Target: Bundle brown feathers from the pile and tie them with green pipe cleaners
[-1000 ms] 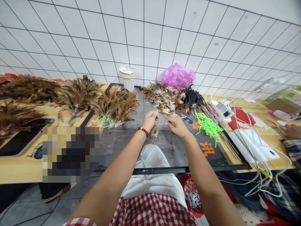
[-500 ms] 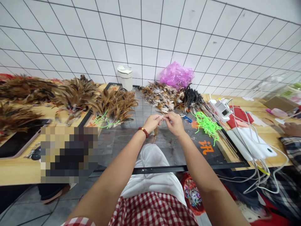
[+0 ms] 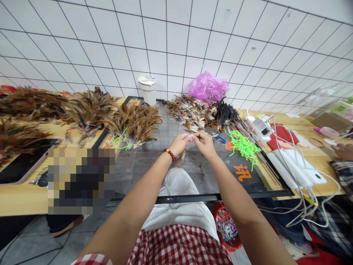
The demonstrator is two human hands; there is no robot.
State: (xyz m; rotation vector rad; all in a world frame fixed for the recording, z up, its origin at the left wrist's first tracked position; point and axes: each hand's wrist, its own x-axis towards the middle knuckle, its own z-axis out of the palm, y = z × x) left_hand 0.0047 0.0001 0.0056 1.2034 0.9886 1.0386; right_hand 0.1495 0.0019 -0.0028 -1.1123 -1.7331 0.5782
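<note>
My left hand (image 3: 179, 144) and my right hand (image 3: 204, 145) meet fingertip to fingertip above the dark glass tabletop (image 3: 143, 173). Both are closed in a pinch around something small and pale, too little to make out. A red bead bracelet (image 3: 169, 155) circles my left wrist. Just beyond my fingers lies a heap of short brown and white feathers (image 3: 190, 114), with black feathers (image 3: 226, 115) beside it. Bright green cords (image 3: 244, 145) are piled to the right of my right hand, near a small blue tool (image 3: 220, 139). Brown feather bunches (image 3: 135, 123) lie to the left.
A white lidded cup (image 3: 148, 90) and a pink plastic bag (image 3: 208, 87) stand by the tiled wall. White chargers with cables (image 3: 295, 167) lie right, near another person's hand (image 3: 343, 151). A phone (image 3: 24, 160) rests left. Below is a red basket of scraps (image 3: 227, 228).
My hands stay pinched together in nearly the same place, with only a slight shift of the fingers. The whole view has moved very slightly.
</note>
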